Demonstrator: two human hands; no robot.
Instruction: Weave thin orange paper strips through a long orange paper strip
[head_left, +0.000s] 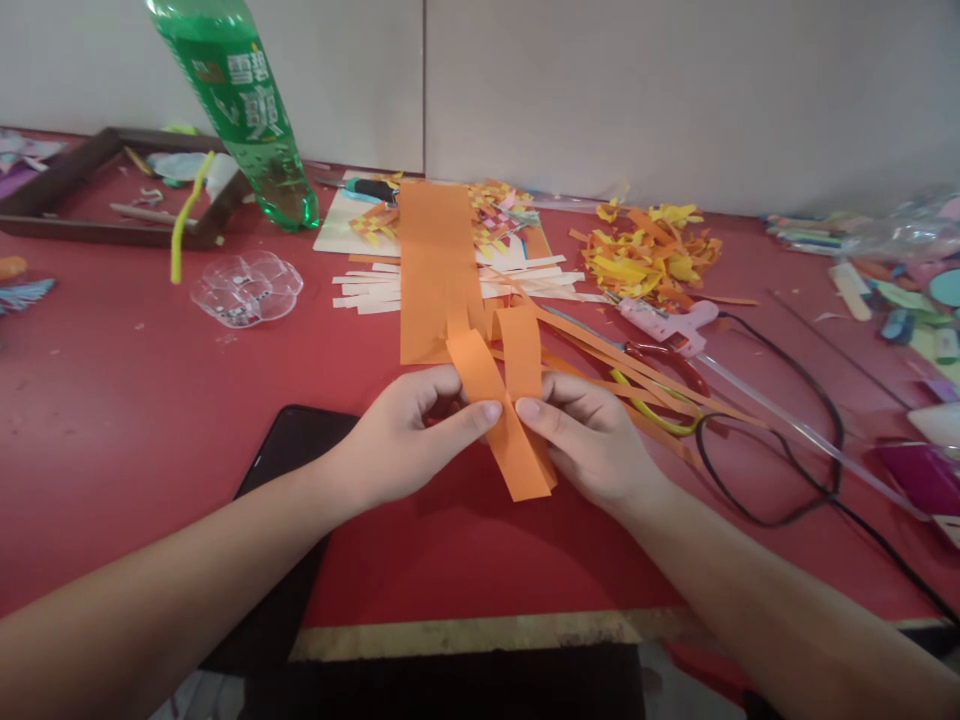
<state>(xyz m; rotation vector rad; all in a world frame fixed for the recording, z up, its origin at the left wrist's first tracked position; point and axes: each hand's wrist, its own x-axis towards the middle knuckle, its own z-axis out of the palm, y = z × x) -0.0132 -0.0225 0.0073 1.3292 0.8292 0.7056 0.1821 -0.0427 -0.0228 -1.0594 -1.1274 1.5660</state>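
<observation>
Between my two hands is a wide orange paper strip (pixel 480 375), bent into a loop with its lower ends crossing and pointing toward me. My left hand (pixel 409 435) pinches it from the left, thumb on top and fingers behind. From the right, my right hand (pixel 592 435) pinches the same strip, its thumb close to the other thumb. Just beyond them lies a larger flat orange paper sheet (pixel 439 270), resting over several pale paper strips (pixel 367 290). Long thin orange strips (pixel 622 360) run off to the right.
A green soda bottle (pixel 240 120) stands at the back left beside a dark frame (pixel 112 235) and a clear flower-shaped dish (pixel 247 290). A black phone (pixel 292 450) lies under my left arm. Rightward are paper scraps (pixel 652 250), a pink glue gun (pixel 667 320), its cable and red-handled scissors (pixel 675 360).
</observation>
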